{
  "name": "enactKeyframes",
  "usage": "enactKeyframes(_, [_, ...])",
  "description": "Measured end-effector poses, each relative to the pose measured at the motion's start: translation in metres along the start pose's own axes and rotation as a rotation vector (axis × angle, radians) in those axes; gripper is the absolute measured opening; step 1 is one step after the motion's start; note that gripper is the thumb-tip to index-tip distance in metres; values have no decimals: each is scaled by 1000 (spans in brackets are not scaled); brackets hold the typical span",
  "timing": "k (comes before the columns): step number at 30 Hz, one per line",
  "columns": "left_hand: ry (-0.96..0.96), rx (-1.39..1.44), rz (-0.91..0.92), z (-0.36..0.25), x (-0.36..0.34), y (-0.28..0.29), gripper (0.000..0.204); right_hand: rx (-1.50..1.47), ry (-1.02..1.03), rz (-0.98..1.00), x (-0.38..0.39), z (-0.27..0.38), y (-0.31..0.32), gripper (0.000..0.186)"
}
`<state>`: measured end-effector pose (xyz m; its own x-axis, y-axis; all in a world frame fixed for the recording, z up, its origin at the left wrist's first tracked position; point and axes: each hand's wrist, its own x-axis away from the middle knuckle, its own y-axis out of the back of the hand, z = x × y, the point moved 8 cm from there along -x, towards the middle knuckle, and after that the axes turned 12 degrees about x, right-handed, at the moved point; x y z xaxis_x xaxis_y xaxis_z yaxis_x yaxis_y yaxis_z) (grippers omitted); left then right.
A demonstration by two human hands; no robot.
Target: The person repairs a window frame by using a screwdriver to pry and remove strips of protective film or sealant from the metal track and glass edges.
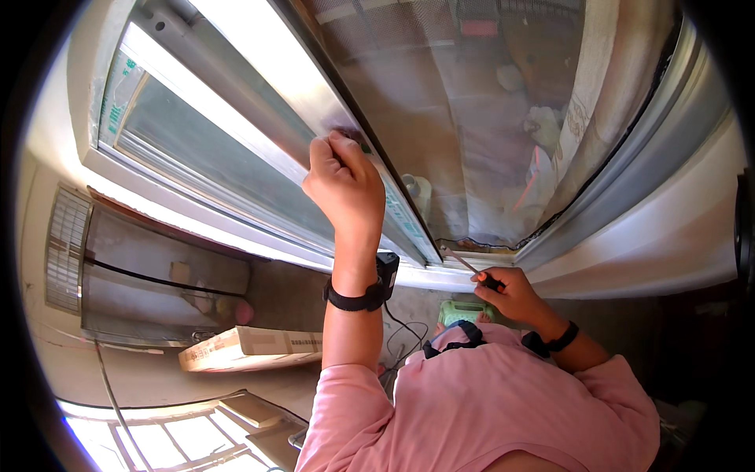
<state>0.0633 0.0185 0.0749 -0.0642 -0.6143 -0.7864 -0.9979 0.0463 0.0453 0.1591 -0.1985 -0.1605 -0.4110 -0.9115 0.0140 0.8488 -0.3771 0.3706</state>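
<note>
Right now, your left hand (346,187) is raised to the silver window frame (295,79), its fingers curled in beside a small dark spot on the metal; whether they are clenched on the edge or only resting there, I cannot tell. Your right hand (515,296), lower and just in front of your body, has its fingers wrapped around a screwdriver (493,282). The tool has a short black handle with orange parts and a thin, straight metal shaft, which slants up and to the left toward the bottom corner of the frame. The tip is near that corner, though I cannot make out whether it touches.

The frame runs diagonally from the top of your view down to the sill beside the screwdriver. It is broad, smooth and shiny, bright with glare at the top, with a dark strip along its right edge and greenish marks low down. To its left you have a grey-green glass pane (212,138); to its right, a pale curtain (602,102). Below, a cardboard box (259,348) lies to your left, and a light green stool (458,310) stands near your feet.
</note>
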Motion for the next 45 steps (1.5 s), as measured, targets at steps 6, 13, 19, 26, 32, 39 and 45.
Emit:
enactKeyframes(6, [-45,-20,149,25,57,13,31,-254,314,-85,-24,24,2,11])
enactKeyframes(13, [188,98,211,41,93,20,32,-420,271,-245,-107,107,-14,17])
enactKeyframes(19, [223,94,290,54,120,39,30,-507,234,-281,-144,132,-36,16])
enactKeyframes(26, [554,425,493,46,124,70,35,-520,149,-317,-137,96,-42,18])
enactKeyframes(32, [238,1333,732,-83,48,127,21,-461,165,-226,-132,84,-47,20])
enactKeyframes(39, [157,1771,966,-96,58,134,34,-435,-35,-199,-105,12,-76,19])
enactKeyframes(45, [263,1936,1203,-116,67,117,15,-413,-78,-237,-81,-36,-96,17])
